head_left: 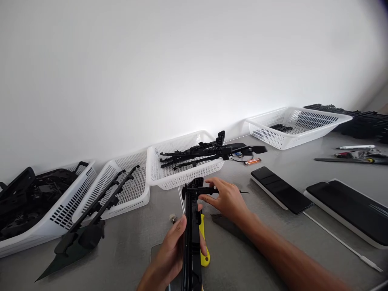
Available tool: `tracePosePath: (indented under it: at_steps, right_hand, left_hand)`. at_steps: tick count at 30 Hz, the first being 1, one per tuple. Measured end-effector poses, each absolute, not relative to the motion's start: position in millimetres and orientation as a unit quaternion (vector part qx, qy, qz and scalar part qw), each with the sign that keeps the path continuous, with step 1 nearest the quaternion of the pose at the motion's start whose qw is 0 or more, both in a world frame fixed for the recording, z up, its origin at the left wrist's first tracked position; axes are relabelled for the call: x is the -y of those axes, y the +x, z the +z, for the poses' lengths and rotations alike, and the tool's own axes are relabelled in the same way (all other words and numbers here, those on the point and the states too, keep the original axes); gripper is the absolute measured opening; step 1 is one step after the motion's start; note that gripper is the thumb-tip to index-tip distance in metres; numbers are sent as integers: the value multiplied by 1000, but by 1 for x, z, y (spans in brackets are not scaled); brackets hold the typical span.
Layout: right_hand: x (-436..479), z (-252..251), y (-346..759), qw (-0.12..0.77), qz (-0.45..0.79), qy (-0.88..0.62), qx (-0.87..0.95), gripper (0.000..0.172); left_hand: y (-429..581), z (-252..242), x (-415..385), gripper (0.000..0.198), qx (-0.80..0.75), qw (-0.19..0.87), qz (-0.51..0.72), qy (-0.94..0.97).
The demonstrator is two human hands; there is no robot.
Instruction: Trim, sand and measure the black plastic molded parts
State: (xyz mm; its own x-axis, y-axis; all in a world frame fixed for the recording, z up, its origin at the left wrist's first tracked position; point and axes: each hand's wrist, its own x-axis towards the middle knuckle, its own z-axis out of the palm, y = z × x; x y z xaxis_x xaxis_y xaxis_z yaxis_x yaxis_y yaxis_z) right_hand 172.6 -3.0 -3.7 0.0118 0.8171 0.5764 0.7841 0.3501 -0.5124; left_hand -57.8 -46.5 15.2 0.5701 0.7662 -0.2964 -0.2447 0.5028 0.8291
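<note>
My left hand is wrapped round a long black plastic part, which stands up from the bottom edge of the view. Between the thumb and fingers of my right hand is a black caliper, laid crosswise over the upper end of that part. Its thin rod sticks out to the right past my fingers. Whether its jaws touch the part, I cannot tell. A yellow handle with a hole at its end, like a utility knife's, shows behind the part and my left fingers.
White baskets with black plastic parts stand along the wall: left, mid-left, centre and back right. Two black-screened devices and a white cable lie right. Tools lie farther right.
</note>
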Motion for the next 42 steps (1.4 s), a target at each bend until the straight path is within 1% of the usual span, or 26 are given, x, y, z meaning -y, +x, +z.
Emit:
tracePosePath:
  at_steps: [7,10,16,20,23,27,29,34,42]
  right_hand:
    - [6,-1,169,439,64,-564,697,21]
    - [7,1,170,447,73,-542,708,18]
    - [7,3,170,441,88,-484,750,22]
    - [8,4,168,437,86,-464,766,21]
    - [8,4,167,425,81,-464,773,21]
    - [9,5,167,412,77,-487,766,21]
    - [10,7,168,412,79,-490,765,24]
    - [14,14,169,406,91,-469,779,43]
    - [11,10,169,413,99,-446,788,43]
  left_hand:
    - [-59,16,46,84,-344,788,337,383]
    - [-59,15,44,81,-362,782,346,370]
    - [-61,13,41,79,-368,780,359,357]
    - [-61,13,39,77,-356,797,357,334]
    - [-60,14,39,75,-339,806,363,323]
    - [-62,15,39,78,-331,818,351,313]
    - [-63,16,38,80,-335,817,346,318]
    - [-66,18,37,79,-336,813,348,324]
    - [-73,15,31,66,-308,820,354,327]
